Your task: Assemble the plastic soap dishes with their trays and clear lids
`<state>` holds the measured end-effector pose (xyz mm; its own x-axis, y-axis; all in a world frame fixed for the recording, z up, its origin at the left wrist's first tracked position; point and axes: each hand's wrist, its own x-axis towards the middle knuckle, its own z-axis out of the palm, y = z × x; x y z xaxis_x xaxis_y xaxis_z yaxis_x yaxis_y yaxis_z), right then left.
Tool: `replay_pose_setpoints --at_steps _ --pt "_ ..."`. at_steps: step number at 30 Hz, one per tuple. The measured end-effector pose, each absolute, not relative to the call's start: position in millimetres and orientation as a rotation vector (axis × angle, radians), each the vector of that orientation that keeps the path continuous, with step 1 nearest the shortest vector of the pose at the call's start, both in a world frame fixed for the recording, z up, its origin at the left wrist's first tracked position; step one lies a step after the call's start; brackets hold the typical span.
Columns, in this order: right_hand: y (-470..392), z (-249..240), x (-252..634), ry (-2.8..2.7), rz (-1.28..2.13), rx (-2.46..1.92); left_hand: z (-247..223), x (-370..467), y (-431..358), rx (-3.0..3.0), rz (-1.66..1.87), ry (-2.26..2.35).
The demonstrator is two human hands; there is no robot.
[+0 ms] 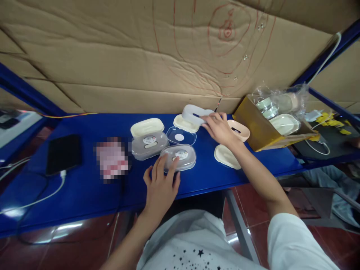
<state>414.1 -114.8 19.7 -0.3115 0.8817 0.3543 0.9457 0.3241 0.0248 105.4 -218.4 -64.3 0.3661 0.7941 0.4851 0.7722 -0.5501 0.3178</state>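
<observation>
Oval plastic boxes, with loose parts around them, line a blue table (pixel 92 198) as a person in a white T-shirt (pixel 194 243) works with both bare hands. At far left, a black tablet (pixel 63 154) lies with a white cable (pixel 60 187) plugged into its near edge; beside it is a pinkish item (pixel 112 159), blurred out by large pixels. Next comes a cream oval tray (pixel 147 127), just behind a clear-lidded box (pixel 149 145) with a round label.

The left hand (pixel 160 182) reaches in with its fingers spread and slightly bent, their tips at the near side of a second labelled box (pixel 182 157); it grips nothing, and whether every fingertip touches, I cannot tell. Behind that box sits a clear lid (pixel 181 135) bearing a white disc, and behind the lid a small cream tray (pixel 184 123).

Above that tray, the right hand (pixel 219 127) pinches the right end of a white oval ring (pixel 194 113), fingers closed on it. Beyond the hand lie a peach oval piece (pixel 243 131) and, nearer the table's front edge, a cream oval piece (pixel 226 155), partly hidden by the forearm. At right stands an open cardboard box (pixel 253 125) holding pale pieces (pixel 285 124) and plastic wrap (pixel 298 93).
</observation>
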Motion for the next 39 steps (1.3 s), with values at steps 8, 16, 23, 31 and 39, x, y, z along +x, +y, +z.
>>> replay_pose_setpoints --at_steps 8,16,23,31,39 --pt "-308 -23 401 -2.210 -0.455 -1.617 -68 113 -203 2.633 0.921 1.563" --pt "-321 -50 379 -2.256 0.063 -1.424 -55 106 -220 2.820 0.989 0.873" --pt "-190 -31 402 -2.208 0.104 -1.456 -69 80 -239 2.787 0.737 0.775" --pt "-69 -13 402 -2.484 -0.013 -1.616 -70 73 -237 2.626 0.849 0.824" --pt "-184 -3 432 -2.263 -0.114 -1.627 -78 73 -236 2.565 1.009 0.858"
